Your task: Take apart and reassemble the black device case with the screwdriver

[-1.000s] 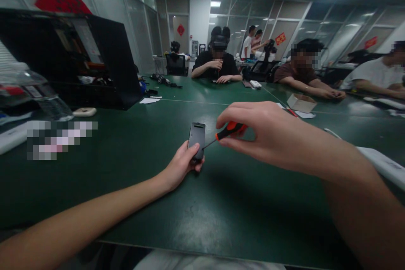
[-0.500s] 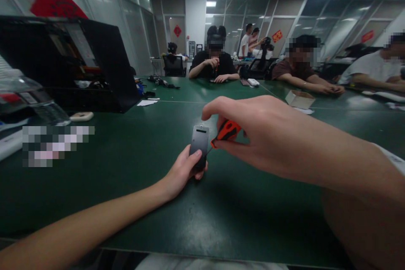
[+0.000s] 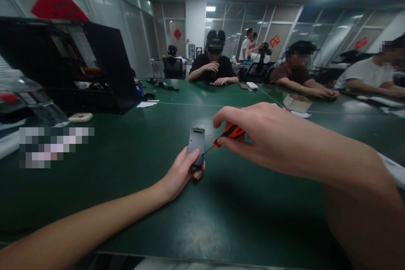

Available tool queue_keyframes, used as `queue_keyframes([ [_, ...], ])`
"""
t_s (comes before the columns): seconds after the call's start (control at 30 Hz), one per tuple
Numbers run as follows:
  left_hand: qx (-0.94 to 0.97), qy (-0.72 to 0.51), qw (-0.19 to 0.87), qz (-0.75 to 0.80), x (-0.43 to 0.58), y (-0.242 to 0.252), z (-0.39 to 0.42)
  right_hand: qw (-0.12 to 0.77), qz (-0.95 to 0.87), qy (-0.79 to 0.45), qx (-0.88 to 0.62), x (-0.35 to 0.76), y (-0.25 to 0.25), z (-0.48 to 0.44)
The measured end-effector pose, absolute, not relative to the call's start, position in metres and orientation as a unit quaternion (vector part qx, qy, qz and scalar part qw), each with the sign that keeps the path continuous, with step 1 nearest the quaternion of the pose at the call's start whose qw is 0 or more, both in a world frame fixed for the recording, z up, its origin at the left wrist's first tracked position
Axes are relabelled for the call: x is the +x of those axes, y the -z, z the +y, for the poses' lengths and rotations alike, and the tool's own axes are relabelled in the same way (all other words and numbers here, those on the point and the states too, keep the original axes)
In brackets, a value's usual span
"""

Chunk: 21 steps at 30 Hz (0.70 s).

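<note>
A small grey rectangular device [image 3: 197, 139] with a dark slot near its top end stands tilted in my left hand [image 3: 182, 173]. The left thumb presses across its lower face, and the other fingers wrap behind it. My right hand [image 3: 257, 128] grips an orange and black screwdriver [image 3: 232, 131] by the handle. Its thin shaft slants down to the left, and the tip meets the device's lower right side beside my left thumb. Whether the tip sits in a screw is too small to tell. The right fingers hide part of the handle.
The green table [image 3: 133, 147] spreads around my hands. To the left are a large black open box [image 3: 123, 71], a clear plastic bottle [image 3: 47, 105] and a pale rounded object [image 3: 80, 117]. A small open box [image 3: 297, 103] stands at the right. Several people sit beyond.
The screwdriver has shifted to the right and lies at a flatter slant, with more of its shaft showing. The device has moved slightly left in my left hand. The camera view has tilted slightly.
</note>
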<state>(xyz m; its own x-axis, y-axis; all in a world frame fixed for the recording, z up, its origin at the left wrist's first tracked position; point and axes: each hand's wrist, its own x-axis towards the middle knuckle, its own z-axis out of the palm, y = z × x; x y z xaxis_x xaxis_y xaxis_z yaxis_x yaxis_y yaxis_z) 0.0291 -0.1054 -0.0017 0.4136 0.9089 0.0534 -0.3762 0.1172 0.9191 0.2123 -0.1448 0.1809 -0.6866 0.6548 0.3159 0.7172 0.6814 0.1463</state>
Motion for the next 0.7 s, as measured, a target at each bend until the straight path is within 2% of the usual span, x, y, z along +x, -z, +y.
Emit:
queue_keyframes([
  [0.37, 0.485, -0.462, 0.686, 0.283, 0.031, 0.003, -0.104, 0.112, -0.921, 0.102, -0.358, 0.216, -0.185, -0.149],
  [0.7, 0.572, -0.457, 0.612, 0.298, 0.028, 0.01, -0.102, 0.141, -0.904, 0.182, -0.362, 0.216, -0.196, -0.138],
])
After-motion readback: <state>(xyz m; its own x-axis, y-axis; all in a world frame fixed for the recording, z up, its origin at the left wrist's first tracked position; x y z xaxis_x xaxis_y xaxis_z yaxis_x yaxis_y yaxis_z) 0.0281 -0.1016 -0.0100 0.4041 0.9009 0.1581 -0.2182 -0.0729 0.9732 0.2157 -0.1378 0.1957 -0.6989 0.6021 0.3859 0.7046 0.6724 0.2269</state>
